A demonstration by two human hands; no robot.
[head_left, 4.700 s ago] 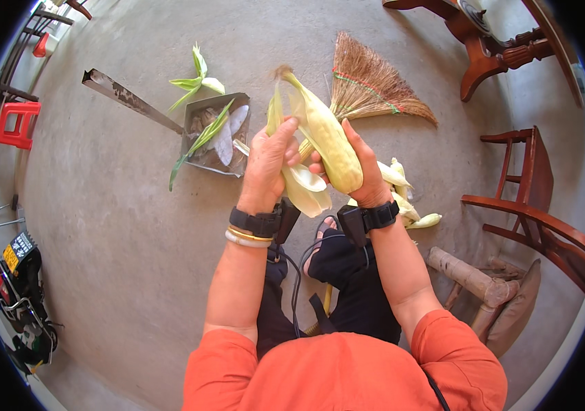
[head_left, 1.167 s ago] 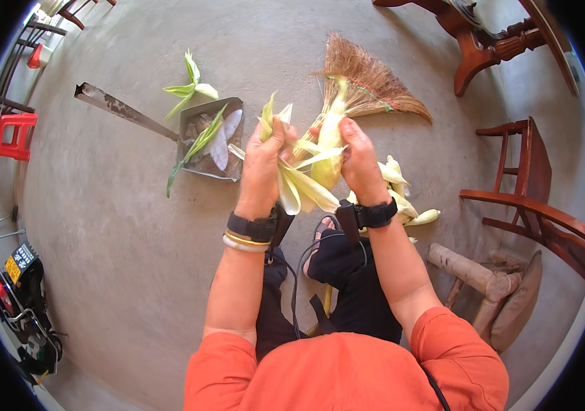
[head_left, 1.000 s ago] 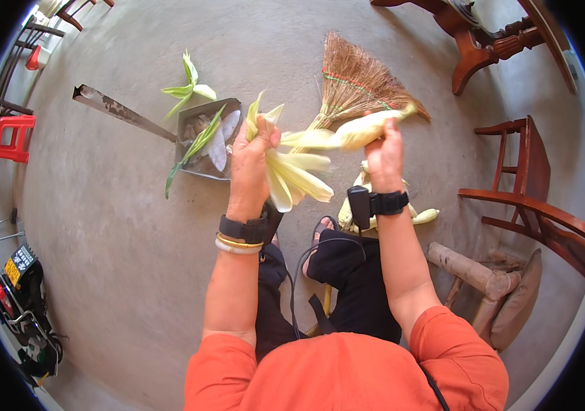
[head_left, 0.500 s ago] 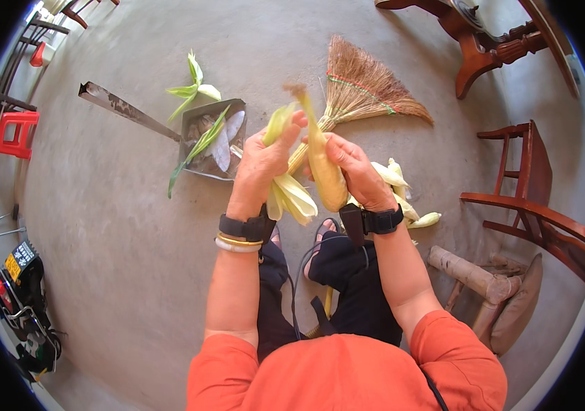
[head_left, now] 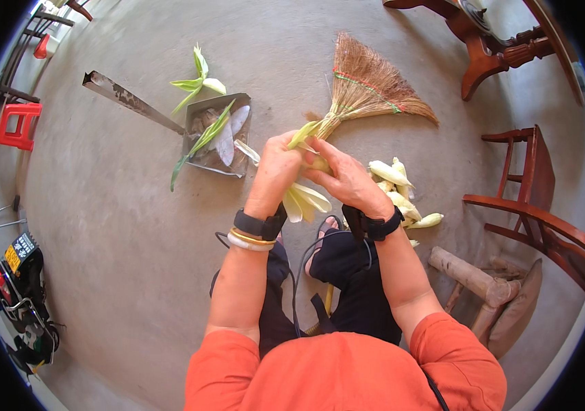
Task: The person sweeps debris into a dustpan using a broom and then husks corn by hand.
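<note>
My left hand (head_left: 275, 171) is closed on pale corn husk leaves (head_left: 306, 201), which hang below the palm and also stick out above the fingers. Close against it, my right hand (head_left: 350, 179) grips an ear of corn (head_left: 318, 164). Most of that ear is hidden behind the fingers, with its brownish silk tip showing just beyond them. The two hands meet in front of my knees, above the floor. To the right of my right hand, several husked or partly husked ears of corn (head_left: 391, 173) lie in a pile.
A metal dustpan (head_left: 243, 154) holding husk scraps lies left of my hands, its long handle pointing far left. Green husks (head_left: 200, 83) lie beyond it. A straw broom (head_left: 378, 82) is on the floor ahead. Wooden chair (head_left: 539, 168) and log-like wooden piece (head_left: 474, 274) stand right.
My hands have come together, and the ear of corn has turned from upright to mostly hidden between them. My left hand has shifted right with the husk leaves.
</note>
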